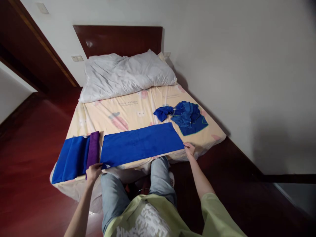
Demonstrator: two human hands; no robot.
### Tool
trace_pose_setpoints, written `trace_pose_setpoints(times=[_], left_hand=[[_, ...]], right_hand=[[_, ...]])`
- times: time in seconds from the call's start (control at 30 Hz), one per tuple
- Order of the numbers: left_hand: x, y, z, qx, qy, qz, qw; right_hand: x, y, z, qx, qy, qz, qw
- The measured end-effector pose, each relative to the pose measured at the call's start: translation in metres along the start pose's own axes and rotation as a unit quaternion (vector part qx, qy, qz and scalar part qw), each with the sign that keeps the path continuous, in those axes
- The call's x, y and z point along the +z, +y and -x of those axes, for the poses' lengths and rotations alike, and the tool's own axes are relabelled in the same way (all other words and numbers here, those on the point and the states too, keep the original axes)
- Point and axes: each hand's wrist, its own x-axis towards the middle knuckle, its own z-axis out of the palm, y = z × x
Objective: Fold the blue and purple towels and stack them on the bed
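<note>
While the left hand (93, 172) pinches the near left corner of a smooth, flat, blue rectangular cloth (142, 143), the right hand (190, 149) holds its near right corner, the fingers of both closed narrowly on the fabric. The cloth lies lengthwise between them along the near edge of a bed (98, 115), a small white patch showing beside the left fingers. Just left of it is a narrow, folded purple cloth (93, 149), its near end partly hidden by the left hand; whether they touch, I cannot tell. The purple piece rests against a set of folded blue cloths (70, 159) at the bed's left edge. Beyond the right half of the rectangle sit a small crumpled blue cloth (163, 113) and, next to it, a loose heap of blue fabric with green edging (187, 117). Under everything spreads a cream sheet printed with pink carrots. Wrinkled white bedding (128, 75) covers the far end, before a dark reddish-brown wooden headboard (120, 41). Nearest the camera, legs in light-blue jeans (113, 191) stand against the bed, below a pale green T-shirt (138, 210).
</note>
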Motion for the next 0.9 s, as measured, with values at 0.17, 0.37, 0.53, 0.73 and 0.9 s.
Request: trace_pose_setpoints(times=[0.17,0.37,0.53,0.73,0.9], left_hand=[[0.014,-0.007,0.008,0.007,-0.026,-0.028,0.999],[0.031,-0.008,0.019,0.06,-0.002,-0.048,0.997],[0.04,-0.007,0.04,0.109,0.024,-0.028,0.993],[0.042,-0.005,0.065,0.124,0.03,-0.053,0.99],[0.034,0.011,0.079,0.138,0.035,-0.164,0.976]], right_hand=[[-0.002,0.007,0.0,0.009,0.007,0.022,1.0],[-0.003,0.006,0.002,0.006,0.008,0.061,0.998],[-0.006,0.001,0.009,0.0,0.0,0.111,0.994],[-0.005,-0.004,0.016,-0.016,-0.016,0.153,0.988],[-0.006,-0.003,0.019,-0.043,-0.04,0.194,0.979]])
